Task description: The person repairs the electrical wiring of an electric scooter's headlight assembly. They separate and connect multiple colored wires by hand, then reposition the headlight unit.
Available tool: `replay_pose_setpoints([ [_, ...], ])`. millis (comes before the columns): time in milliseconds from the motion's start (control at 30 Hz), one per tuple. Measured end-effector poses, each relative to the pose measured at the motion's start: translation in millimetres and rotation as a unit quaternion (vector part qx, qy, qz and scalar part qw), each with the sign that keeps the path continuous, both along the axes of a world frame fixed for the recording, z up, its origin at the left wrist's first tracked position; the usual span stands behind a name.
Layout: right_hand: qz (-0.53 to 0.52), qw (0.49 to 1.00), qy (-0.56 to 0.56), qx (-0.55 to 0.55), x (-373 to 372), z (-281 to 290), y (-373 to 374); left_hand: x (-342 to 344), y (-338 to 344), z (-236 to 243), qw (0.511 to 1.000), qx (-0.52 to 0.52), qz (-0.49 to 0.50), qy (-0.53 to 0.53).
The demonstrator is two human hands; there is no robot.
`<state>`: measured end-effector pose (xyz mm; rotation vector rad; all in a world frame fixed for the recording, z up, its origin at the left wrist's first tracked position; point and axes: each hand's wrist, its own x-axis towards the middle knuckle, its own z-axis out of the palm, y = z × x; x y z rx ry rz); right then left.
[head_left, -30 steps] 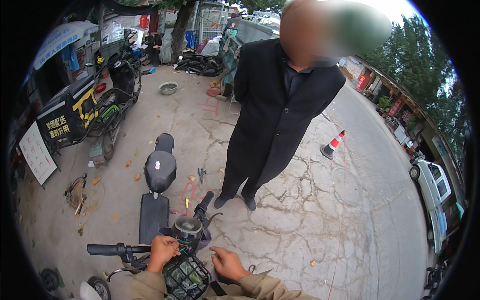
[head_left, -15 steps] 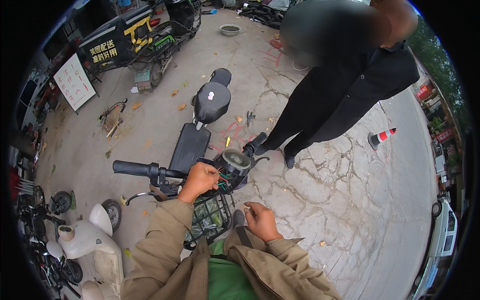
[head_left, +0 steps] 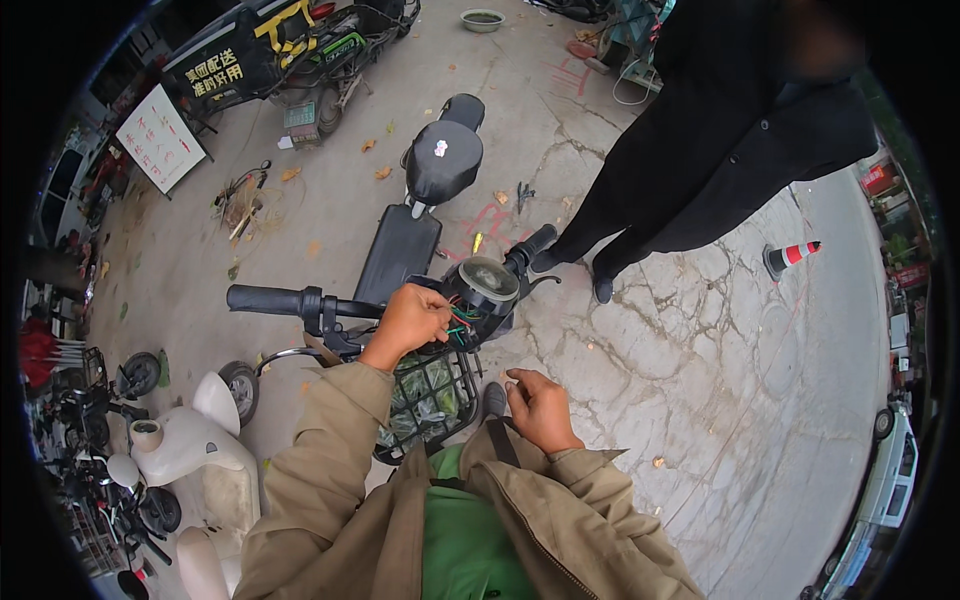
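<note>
A two-wheeled electric scooter with a black seat (head_left: 445, 162) stands before me, its handlebar toward me. At the round gauge (head_left: 488, 279) the head unit's front is opened, and red, green and other thin wires (head_left: 462, 322) show. My left hand (head_left: 412, 322) is closed in a pinch at these wires; its fingertips partly hide what they grip. My right hand (head_left: 542, 412) hovers right of the wire-mesh front basket (head_left: 432, 400), loosely curled, thumb and forefinger apart, with nothing visible between them. The left handlebar grip (head_left: 265, 299) sticks out beside my left hand.
A person in dark clothes (head_left: 690, 170) stands close to the right grip. Pliers-like tool (head_left: 525, 196) and a yellow-handled tool (head_left: 478, 242) lie on the cracked ground. A white scooter (head_left: 200, 455) is at left, a traffic cone (head_left: 790, 258) at right, a delivery scooter (head_left: 330, 60) behind.
The view has shifted, so the scooter sits slightly farther right and higher. My left hand stays at the wires. The right hand has risen a little, and the person has shifted right in view.
</note>
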<state>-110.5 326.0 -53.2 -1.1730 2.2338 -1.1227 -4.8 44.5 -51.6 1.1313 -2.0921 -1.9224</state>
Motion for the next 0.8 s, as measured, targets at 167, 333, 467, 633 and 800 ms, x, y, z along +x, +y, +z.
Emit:
replay_pose_setpoints([
  [167, -0.005, 1.0, -0.016, -0.011, -1.4, -7.9, 2.2, 3.7, -0.5, 3.8, 1.0, 0.012, -0.001, -0.011],
  [333, -0.003, 0.999, -0.006, -0.036, -2.8, -12.6, -1.1, 1.3, 0.1, 7.5, 1.0, 0.022, 0.007, -0.017],
  [467, 0.001, 0.997, -0.029, -0.068, 3.9, -1.3, -18.2, 4.1, -0.5, 11.9, 0.999, 0.033, 0.016, -0.028],
  [633, 0.006, 0.986, 0.02, -0.166, 7.0, 12.5, -56.7, 4.5, 1.9, 20.4, 0.998, 0.038, 0.023, -0.045],
  [800, -0.021, 0.991, -0.002, -0.132, 8.1, 12.0, -80.8, 7.2, 4.4, 19.4, 0.998, 0.046, 0.024, -0.047],
])
